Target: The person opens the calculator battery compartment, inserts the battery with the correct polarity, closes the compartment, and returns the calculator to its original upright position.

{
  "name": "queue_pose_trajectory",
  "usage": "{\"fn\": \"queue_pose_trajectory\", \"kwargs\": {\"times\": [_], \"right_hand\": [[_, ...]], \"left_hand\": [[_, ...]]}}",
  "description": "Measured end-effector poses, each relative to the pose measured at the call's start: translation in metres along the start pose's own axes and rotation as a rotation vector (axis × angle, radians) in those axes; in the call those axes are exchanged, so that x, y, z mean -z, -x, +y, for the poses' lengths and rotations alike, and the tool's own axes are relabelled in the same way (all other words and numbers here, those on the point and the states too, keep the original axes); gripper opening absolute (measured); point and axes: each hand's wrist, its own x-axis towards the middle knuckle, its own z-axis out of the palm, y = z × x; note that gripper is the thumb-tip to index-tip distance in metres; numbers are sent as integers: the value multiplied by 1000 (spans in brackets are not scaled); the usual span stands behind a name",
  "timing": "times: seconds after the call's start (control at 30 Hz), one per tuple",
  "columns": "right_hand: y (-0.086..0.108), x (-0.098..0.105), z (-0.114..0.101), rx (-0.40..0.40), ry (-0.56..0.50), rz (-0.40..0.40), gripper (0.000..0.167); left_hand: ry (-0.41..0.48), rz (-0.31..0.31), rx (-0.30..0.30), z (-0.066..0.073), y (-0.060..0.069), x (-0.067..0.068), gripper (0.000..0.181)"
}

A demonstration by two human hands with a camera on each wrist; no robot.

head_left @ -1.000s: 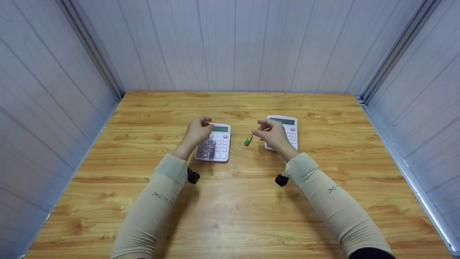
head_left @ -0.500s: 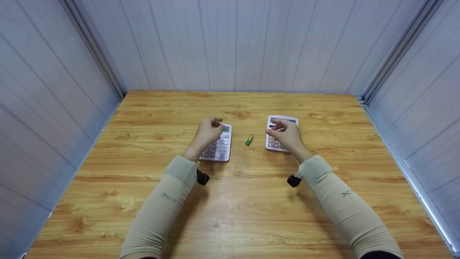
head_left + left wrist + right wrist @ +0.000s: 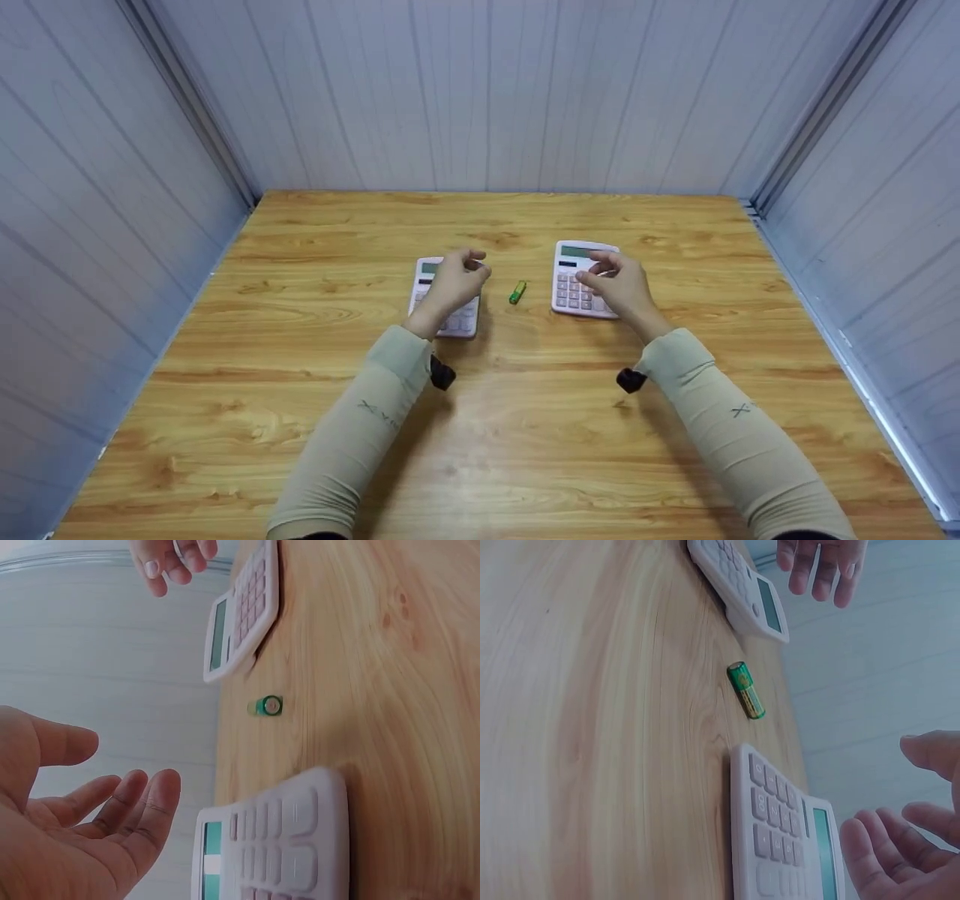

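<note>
Green and yellow, a small round battery (image 3: 517,292) lay on its side on the wooden surface (image 3: 480,450). It was between two calculators and touched neither one. It lay a bit slanted, and in the left wrist view one of its round ends showed.

The left calculator (image 3: 463,319) was pale pink and lay flat with its keys up. The left hand (image 3: 457,281) hung in the air over it and hid a lot of it in the head view. That hand's thumb and fingers were apart, and the fingers were softly bent. In the head view, its fingertips looked nearer to the battery than the other hand's did.

The right calculator (image 3: 576,289) was pale pink too, and it sat a little farther back. Its screen was at the far end, with a small dark strip below it. The right wrist view showed big keys with numbers, like 1, 2 and 3. The right hand (image 3: 621,285) hung over the right side of this calculator, near but not touching. Its thumb and fingers were apart as well, with a gap between them.

Both arms wore light sleeves, the left sleeve (image 3: 360,427) and the right sleeve (image 3: 735,427), with small dark marks on them. A little black block (image 3: 442,373) stuck out by the left wrist, and another black block (image 3: 631,380) by the right. Behind the surface stood a pale wall (image 3: 465,97) with long lines.
</note>
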Motion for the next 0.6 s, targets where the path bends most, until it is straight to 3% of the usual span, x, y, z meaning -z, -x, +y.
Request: {"fn": "queue_pose_trajectory", "kwargs": {"times": [0.23,0.37,0.6], "right_hand": [[0,10,9,-1,18,35,51],[0,16,13,-34,22,48,51],[-3,23,21,-114,8,77,52]], "left_hand": [[11,-21,22,2,-4,-14,41],[34,-28,41,2,-9,-23,41],[42,-59,23,4,-13,-39,43]]}}
